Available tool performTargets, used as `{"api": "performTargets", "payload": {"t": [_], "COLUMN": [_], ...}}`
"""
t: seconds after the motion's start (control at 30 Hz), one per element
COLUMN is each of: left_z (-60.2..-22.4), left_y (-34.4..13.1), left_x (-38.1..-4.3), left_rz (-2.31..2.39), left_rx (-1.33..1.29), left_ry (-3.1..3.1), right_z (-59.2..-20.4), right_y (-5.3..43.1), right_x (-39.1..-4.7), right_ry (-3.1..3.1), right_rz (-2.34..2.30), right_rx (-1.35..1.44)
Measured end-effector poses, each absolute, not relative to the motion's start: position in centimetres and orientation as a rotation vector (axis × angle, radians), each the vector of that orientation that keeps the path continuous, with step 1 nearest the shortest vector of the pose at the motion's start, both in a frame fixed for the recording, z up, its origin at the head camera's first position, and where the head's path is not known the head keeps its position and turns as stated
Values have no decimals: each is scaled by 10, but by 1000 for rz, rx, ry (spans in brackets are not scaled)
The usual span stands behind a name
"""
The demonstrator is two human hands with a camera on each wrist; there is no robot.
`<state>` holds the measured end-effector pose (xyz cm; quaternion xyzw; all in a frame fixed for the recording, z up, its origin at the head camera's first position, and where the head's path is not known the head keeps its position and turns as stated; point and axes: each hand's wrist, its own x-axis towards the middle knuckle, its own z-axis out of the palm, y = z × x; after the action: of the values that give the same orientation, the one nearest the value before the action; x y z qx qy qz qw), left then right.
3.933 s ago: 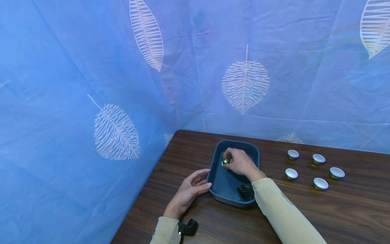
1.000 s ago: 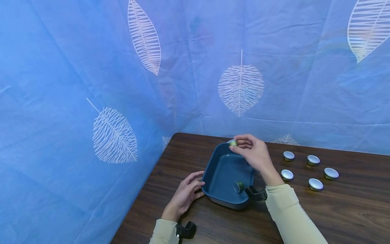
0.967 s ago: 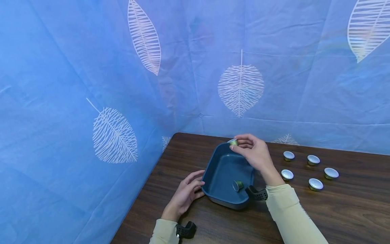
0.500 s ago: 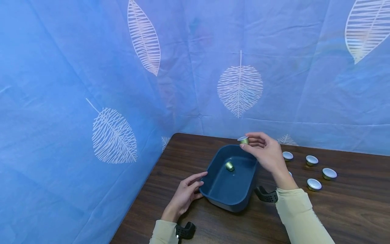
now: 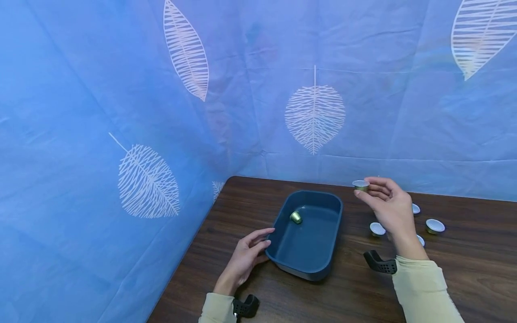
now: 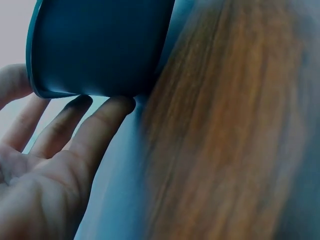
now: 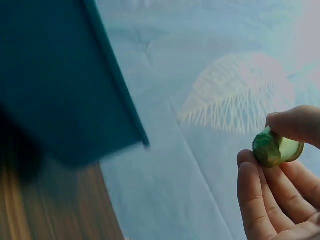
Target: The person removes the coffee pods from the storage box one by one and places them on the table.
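My right hand pinches a green coffee capsule between thumb and fingertips, its pale lid facing up. It is held above the table, right of the blue tray. In the right wrist view the capsule shows its rounded green base. Inside the tray, near the far left corner, another green capsule lies tipped over. My left hand touches the tray's left side with loosely extended fingers. The left wrist view shows those fingertips against the tray's outer wall.
Several capsules stand lid up on the dark wooden table, among them a front-left capsule and a right-hand capsule. My right hand and wrist partly cover others. A blue leaf-patterned cloth hangs behind and left of the table.
My right hand has lifted a capsule out of the tray and carried it rightward. The capsule left inside has rolled from the near right to the far left. My left hand stays at the tray.
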<state>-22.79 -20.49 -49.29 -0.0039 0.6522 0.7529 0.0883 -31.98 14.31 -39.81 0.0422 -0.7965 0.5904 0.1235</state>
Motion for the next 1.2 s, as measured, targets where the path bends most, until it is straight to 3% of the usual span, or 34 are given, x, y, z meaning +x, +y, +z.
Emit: {"api": "performTargets", "payload": {"t": [0.47,1.2], "left_z": [-492,-490], "left_y": [-209,-207], "left_x": [-226,-224], "left_rz": [2262,2168], "left_rx": [-44,-39], "left_ry": [2059,2096], "right_z": [-403,-405], "right_y": [208,248], "right_x": [-315,-305], "right_ry": [-2388,-2347], "right_rz": [1627,1590], "right_rx": [-102,-346]}}
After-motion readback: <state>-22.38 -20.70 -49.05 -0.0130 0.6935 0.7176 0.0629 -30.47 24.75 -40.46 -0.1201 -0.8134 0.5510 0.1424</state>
